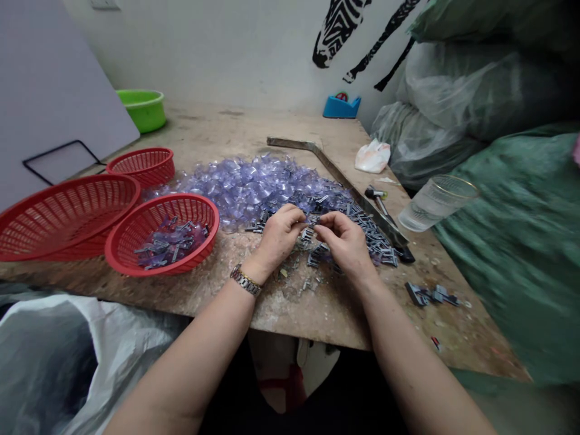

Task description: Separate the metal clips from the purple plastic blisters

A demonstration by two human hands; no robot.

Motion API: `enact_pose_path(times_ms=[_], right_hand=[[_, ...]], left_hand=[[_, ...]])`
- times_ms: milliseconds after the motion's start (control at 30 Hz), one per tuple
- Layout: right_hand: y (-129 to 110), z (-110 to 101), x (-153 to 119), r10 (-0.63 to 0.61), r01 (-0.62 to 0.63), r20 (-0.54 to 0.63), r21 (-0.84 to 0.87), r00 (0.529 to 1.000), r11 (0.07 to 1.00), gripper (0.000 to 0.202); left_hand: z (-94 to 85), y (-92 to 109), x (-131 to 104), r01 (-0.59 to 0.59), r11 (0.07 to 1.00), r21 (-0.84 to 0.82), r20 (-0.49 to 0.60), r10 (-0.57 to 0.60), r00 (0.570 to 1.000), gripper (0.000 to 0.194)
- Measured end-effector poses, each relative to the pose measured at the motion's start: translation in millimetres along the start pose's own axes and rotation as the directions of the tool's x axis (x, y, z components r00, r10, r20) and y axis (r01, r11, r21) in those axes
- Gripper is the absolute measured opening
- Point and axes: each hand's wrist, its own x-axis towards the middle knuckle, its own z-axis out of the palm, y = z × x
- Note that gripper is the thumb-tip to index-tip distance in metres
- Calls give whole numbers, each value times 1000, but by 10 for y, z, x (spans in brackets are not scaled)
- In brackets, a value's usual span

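My left hand (281,234), with a metal watch on its wrist, is closed in a pinch at the near side of the pile. My right hand (345,241) is pinched just to its right, a small gap between them. What the fingertips hold is too small to make out. Behind them lies a heap of clear purplish plastic pieces (244,187). Small grey parts (374,235) are spread behind and right of my right hand. A round red basket (211,241) at the left holds grey and purplish pieces (170,244).
Two more red baskets (67,211) (142,166) and a green basin (145,112) stand left. A bent metal bar (338,172) borders the pile. A glass (435,205), a screwdriver-like tool (383,205) and grey pieces (430,294) are right. A blue tape dispenser (342,107) stands behind.
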Motion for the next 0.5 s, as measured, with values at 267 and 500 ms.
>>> enact_pose_path(times_ms=[267, 500], right_hand=[[20, 13, 8, 33, -34, 21, 56, 999, 998, 17], [24, 5, 36, 101, -112, 58, 210, 993, 971, 28]], left_hand=[[11, 10, -1, -3, 1000, -16, 10, 3, 1000, 14], [24, 20, -1, 112, 985, -133, 2, -113, 994, 14]])
